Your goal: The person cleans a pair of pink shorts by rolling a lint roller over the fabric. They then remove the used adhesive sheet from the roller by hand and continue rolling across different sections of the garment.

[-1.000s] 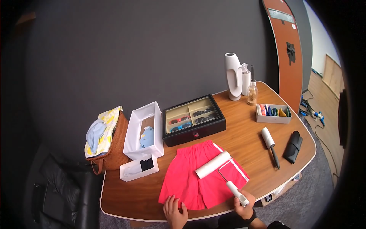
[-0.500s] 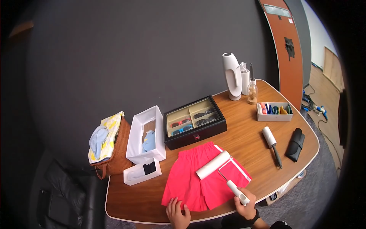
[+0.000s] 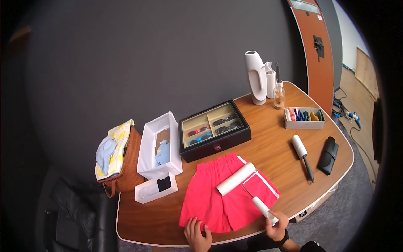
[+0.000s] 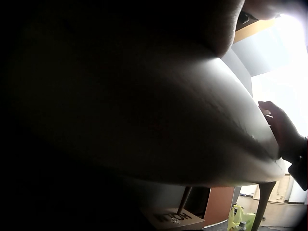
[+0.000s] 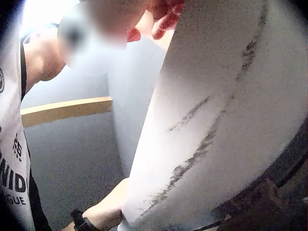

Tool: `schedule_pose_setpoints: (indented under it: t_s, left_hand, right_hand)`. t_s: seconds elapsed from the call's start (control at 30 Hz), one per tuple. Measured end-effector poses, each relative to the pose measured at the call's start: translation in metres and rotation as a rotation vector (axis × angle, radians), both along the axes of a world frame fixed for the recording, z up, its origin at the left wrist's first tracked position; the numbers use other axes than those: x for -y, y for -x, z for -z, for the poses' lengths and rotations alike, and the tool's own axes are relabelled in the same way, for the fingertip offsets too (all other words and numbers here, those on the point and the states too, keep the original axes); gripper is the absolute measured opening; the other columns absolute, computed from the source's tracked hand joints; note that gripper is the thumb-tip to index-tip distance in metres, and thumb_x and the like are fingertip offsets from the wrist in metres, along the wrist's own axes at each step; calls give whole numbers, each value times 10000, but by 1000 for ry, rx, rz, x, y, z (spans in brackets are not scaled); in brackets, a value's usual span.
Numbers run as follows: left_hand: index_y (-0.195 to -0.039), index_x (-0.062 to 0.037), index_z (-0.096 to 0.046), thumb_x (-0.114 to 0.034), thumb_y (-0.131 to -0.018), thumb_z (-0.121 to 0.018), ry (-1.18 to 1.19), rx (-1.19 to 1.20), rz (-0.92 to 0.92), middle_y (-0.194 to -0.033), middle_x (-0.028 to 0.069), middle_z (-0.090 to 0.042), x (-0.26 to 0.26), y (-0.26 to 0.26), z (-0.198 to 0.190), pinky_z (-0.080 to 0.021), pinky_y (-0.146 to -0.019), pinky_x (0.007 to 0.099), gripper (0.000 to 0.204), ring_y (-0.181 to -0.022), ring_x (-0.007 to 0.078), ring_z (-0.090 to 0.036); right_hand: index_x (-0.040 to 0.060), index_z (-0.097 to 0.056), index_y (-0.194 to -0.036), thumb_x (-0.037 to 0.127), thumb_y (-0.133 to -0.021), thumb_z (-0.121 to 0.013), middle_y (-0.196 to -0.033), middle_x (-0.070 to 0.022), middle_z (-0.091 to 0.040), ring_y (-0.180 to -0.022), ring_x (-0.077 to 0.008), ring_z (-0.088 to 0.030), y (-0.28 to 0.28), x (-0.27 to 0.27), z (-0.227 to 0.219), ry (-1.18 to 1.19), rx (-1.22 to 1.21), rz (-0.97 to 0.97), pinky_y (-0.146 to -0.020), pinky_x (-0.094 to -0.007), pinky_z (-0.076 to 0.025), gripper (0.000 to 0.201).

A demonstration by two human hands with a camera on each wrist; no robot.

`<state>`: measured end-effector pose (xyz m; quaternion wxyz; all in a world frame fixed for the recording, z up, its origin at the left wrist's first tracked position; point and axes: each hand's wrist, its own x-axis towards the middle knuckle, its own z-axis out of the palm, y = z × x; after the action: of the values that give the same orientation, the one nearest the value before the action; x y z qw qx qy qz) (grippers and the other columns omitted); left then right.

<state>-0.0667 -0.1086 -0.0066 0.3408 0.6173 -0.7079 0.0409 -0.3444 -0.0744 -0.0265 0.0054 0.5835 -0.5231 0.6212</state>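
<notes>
Pink shorts (image 3: 210,201) with a white side stripe lie spread flat at the table's front edge. My left hand (image 3: 198,236) rests on their lower left hem, fingers extended. A large lint roller (image 3: 237,179) with a white cylinder lies across the upper right of the shorts, its wire arm leading to a white handle (image 3: 262,206). My right hand (image 3: 278,227) grips the end of that handle near the table edge. Mostly the table's pale underside (image 4: 168,120) fills the left wrist view, and the right wrist view shows the scuffed underside (image 5: 231,120) too.
Behind the shorts stands a black glasses case (image 3: 215,130). White boxes (image 3: 145,147) (image 3: 156,195) and a wicker basket (image 3: 133,157) stand left. To the right lie a smaller lint roller (image 3: 303,157) and a black pouch (image 3: 328,155); a sock box (image 3: 304,124) and white vase (image 3: 256,80) stand farther back.
My right hand has shifted slightly right, toward the handle's end, while the roller stays nearly in place on the shorts. My left hand keeps its place. The head view has shifted a little.
</notes>
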Motion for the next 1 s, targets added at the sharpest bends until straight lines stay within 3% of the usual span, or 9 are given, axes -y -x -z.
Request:
schedule_pose_setpoints:
  t_s: [0.13, 0.37, 0.43, 0.47, 0.6, 0.73, 0.83, 1.0]
  left_hand:
    - [-1093, 19, -636, -153, -916, -630, -11, -9, -5, -1258, 197, -621, 0, -1, -3, -410, -1032, 493, 247, -1224, 379, -549]
    - [-1095, 14, -638, -159, -920, -623, -14, -17, 4, -1262, 197, -617, -1, -1, -1, -407, -1036, 493, 247, -1230, 380, -543]
    - [-1099, 11, -638, -157, -919, -623, -9, -24, 1, -1268, 197, -615, -1, -1, -1, -405, -1040, 494, 247, -1237, 380, -540]
    - [-1099, 11, -638, -157, -919, -623, -11, -24, -1, -1268, 197, -615, -1, -1, -2, -405, -1040, 494, 247, -1237, 380, -540]
    - [-1102, 14, -636, -157, -918, -626, -17, -21, -4, -1270, 197, -615, -1, -1, -4, -404, -1044, 494, 251, -1244, 377, -538]
    - [-1104, 15, -635, -158, -918, -628, -16, -25, -3, -1271, 198, -613, -1, -1, -3, -406, -1043, 494, 254, -1246, 374, -539]
    - [-1104, 14, -635, -157, -919, -627, -14, -13, 0, -1268, 200, -614, 0, -1, -4, -408, -1040, 495, 252, -1242, 375, -542]
    - [-1095, 17, -638, -152, -928, -616, -1, -3, 4, -1250, 203, -623, 0, 1, -8, -419, -1028, 493, 239, -1219, 381, -555]
  right_hand:
    - [6, -608, -1058, 328, -861, -703, -794, -163, -652, -665, -291, -615, 0, -14, 29, 60, 57, 121, -640, -366, -481, 390]
    - [1, -619, -1074, 274, -859, -708, -841, -178, -661, -715, -327, -631, -1, -9, 23, 33, 41, 93, -681, -391, -489, 359]
    - [-17, -634, -1105, 188, -827, -734, -847, -182, -676, -694, -334, -634, -4, -1, 2, -94, -61, 57, -660, -392, -496, 359]
    - [-25, -646, -1124, 104, -801, -755, -844, -177, -686, -640, -307, -632, -5, 7, -18, -155, 0, -53, -600, -368, -493, 365]
    - [-22, -652, -1116, 64, -806, -767, -762, -133, -662, -535, -213, -590, -12, 14, -35, -372, 27, -86, -509, -318, -455, 342]
    - [-25, -653, -1114, 64, -806, -768, -712, -110, -633, -518, -185, -572, -12, 13, -32, -430, 86, -106, -496, -310, -444, 340]
    - [-24, -649, -1116, 47, -800, -762, -679, -92, -607, -511, -170, -566, -12, 12, -33, -404, 75, -100, -482, -298, -429, 343]
    - [-2, -640, -1049, 118, -812, -718, -690, -112, -602, -538, -219, -567, -2, -3, -3, -55, 27, 16, -523, -315, -435, 277]
